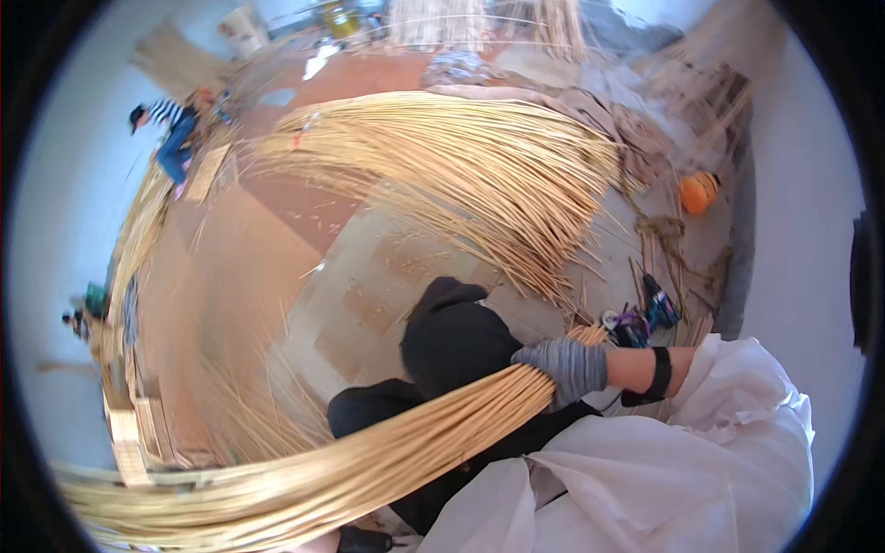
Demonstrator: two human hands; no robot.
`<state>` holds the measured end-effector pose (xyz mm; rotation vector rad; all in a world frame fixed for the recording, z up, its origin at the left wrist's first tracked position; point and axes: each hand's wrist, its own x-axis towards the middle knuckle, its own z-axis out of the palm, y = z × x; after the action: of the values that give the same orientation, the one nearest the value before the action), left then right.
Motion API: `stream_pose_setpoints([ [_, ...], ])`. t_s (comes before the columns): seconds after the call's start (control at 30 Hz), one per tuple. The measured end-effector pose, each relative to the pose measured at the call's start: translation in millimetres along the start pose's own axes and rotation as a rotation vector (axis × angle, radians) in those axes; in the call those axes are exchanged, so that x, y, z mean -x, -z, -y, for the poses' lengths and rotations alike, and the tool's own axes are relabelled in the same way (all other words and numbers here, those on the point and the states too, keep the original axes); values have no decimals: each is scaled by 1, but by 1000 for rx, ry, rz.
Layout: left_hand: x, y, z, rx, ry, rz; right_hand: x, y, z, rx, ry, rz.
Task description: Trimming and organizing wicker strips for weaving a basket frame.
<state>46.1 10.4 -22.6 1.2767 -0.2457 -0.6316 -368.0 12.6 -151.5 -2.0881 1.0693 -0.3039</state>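
My right hand [564,366], in a grey knitted glove with a black strap on the bare wrist, is closed round one end of a long bundle of thin tan canes [396,452]. The short cut ends poke out past the glove. From there the bundle slopes across my dark-clothed knees toward the lower left, where it blurs. My left hand is not visible; only a bit of skin and a black band [362,540] show at the lower edge, under the bundle. White cloth [636,470] covers my lap and right side.
A big fanned heap of canes [452,157] lies on the floor ahead. Near my right hand are a cordless drill [659,304] and a purple-and-black tool [629,328]. An orange round container [699,192] stands by the right wall. A person [171,138] in a striped top sits far left.
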Motion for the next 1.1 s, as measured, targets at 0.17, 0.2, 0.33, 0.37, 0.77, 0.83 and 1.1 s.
stream_pose_setpoints([
  [0.17,4,-89,-33,32,-33,78,21,-22,2,7,-67,-355],
  [0.2,3,-102,-33,40,-20,95,21,-24,-2,-57,-119,-352],
  [0.33,-2,-158,-2,-64,-120,295,12,-12,-30,-197,-187,-271],
  [0.37,-5,-177,10,-32,-50,401,10,-8,-38,-212,-262,-176],
  [0.77,5,-164,175,-609,374,953,-119,-46,-246,-339,-599,-335],
  [0.83,-2,-118,166,-716,373,820,-122,-65,-261,-144,-747,-263],
  [1.1,-24,26,150,-832,-166,300,-52,-125,-245,-7,-862,-4],
])
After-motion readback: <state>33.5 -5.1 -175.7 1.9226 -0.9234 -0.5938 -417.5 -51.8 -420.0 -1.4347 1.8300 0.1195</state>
